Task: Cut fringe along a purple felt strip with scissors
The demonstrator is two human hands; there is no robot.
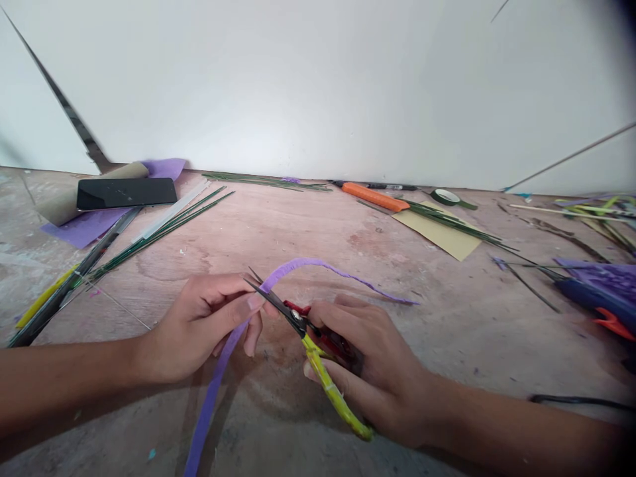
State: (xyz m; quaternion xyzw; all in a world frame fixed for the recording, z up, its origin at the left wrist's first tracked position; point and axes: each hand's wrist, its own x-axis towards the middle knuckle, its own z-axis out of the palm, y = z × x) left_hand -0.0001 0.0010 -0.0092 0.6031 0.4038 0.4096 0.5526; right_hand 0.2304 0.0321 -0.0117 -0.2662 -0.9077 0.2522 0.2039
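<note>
Between thumb and fingers, my left hand (213,318) pinches a long purple crepe paper strip (211,397). One end of the strip hangs down toward the bottom of the view. Its other end arches to the right above the tabletop and narrows to a twisted tip. My right hand (370,358) is wrapped around a pair of scissors (318,354) with yellow and dark red handles. The parted blades lie across the strip right beside my left fingertips. Whether the paper is cut there I cannot tell.
At the left, a black phone (126,193) rests on purple paper and a cardboard roll, near green wire stems (169,225). An orange cutter (375,197), yellow card (447,235) and green tape roll (446,196) lie at back right. A blue glue gun (596,295) sits far right.
</note>
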